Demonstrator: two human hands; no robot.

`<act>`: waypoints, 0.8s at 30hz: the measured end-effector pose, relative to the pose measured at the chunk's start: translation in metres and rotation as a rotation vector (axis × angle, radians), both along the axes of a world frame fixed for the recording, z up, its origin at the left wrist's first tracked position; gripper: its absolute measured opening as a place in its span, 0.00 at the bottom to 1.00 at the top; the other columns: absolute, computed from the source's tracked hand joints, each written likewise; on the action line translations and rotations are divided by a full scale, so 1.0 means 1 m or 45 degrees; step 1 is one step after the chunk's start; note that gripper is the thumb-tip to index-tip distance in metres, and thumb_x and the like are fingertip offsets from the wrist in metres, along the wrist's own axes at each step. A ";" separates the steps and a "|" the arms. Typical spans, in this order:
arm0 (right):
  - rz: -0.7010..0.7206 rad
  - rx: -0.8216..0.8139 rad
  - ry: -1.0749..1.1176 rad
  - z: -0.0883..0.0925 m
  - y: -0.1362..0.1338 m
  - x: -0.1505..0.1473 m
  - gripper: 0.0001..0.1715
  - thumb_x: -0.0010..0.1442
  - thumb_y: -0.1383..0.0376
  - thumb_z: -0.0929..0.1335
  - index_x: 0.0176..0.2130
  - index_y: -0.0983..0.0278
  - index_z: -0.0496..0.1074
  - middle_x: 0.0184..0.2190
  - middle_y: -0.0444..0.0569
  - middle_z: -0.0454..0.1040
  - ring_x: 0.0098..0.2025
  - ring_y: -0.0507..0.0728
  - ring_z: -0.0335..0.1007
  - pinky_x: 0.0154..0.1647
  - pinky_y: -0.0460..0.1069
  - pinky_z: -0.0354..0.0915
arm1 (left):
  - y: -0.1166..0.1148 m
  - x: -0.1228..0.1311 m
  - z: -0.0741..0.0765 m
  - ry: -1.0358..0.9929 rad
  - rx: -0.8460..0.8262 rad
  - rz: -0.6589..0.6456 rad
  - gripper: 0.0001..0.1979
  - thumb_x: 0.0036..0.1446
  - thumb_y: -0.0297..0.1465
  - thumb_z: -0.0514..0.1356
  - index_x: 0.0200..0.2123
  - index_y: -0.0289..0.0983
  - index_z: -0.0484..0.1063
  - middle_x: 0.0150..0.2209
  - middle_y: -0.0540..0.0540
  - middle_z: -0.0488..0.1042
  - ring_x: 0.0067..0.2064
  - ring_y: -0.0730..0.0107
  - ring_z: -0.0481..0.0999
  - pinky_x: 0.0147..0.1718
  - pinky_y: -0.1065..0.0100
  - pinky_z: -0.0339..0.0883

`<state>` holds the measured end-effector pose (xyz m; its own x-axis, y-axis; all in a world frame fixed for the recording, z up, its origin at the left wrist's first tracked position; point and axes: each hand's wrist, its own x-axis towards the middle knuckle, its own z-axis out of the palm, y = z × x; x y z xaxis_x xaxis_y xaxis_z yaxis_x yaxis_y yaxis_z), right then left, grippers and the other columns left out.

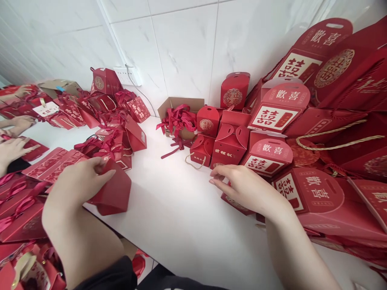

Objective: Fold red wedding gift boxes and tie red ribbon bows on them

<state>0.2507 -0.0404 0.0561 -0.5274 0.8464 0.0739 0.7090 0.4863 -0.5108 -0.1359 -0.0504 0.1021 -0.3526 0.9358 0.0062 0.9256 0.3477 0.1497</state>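
On the left, my left hand (83,181) is closed around a small red gift box (116,193), thumb on top, at the table's edge. My right hand (238,183) reaches in from the right with thumb and fingers slightly apart and nothing visible between them. Beneath it a red box (237,204) is partly hidden; I cannot tell whether the hand touches it. Just beyond those fingertips stands a red box with gold characters (229,149), beside a smaller red box with a rope handle (202,150).
Red ribbons (181,119) fill a cardboard box (198,104) near the tiled wall. Stacked red gift boxes (276,106) line the right side. More ribboned boxes (111,139) lie at left, where another person's hands (13,151) work. A wall socket (130,76) has a cable.
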 end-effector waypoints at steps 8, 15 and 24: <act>0.049 0.015 0.020 -0.006 -0.002 -0.008 0.10 0.67 0.62 0.64 0.42 0.62 0.73 0.36 0.49 0.78 0.37 0.58 0.75 0.39 0.50 0.65 | 0.025 0.073 -0.005 -0.766 0.096 -0.100 0.11 0.52 0.38 0.60 0.30 0.34 0.73 0.25 0.48 0.78 0.29 0.66 0.78 0.29 0.71 0.72; 0.087 0.131 0.144 -0.010 -0.008 -0.030 0.11 0.68 0.59 0.64 0.46 0.62 0.70 0.43 0.51 0.76 0.44 0.59 0.73 0.43 0.51 0.66 | 0.050 0.115 -0.007 -0.932 -0.106 -0.306 0.20 0.55 0.39 0.55 0.16 0.33 0.71 0.15 0.43 0.73 0.17 0.69 0.72 0.19 0.70 0.66; -0.005 0.474 0.059 -0.023 -0.004 -0.050 0.16 0.70 0.57 0.60 0.46 0.62 0.73 0.36 0.50 0.73 0.35 0.57 0.71 0.36 0.50 0.65 | 0.048 0.132 0.003 -0.481 -0.352 -0.790 0.32 0.62 0.37 0.44 0.09 0.37 0.68 0.17 0.45 0.73 0.21 0.71 0.68 0.24 0.70 0.62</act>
<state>0.2007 -0.0445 0.0327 -0.5133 0.7589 0.4008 0.6913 0.6423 -0.3309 -0.0041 -0.0026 0.1056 0.3050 0.9125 -0.2726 0.8663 -0.1470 0.4774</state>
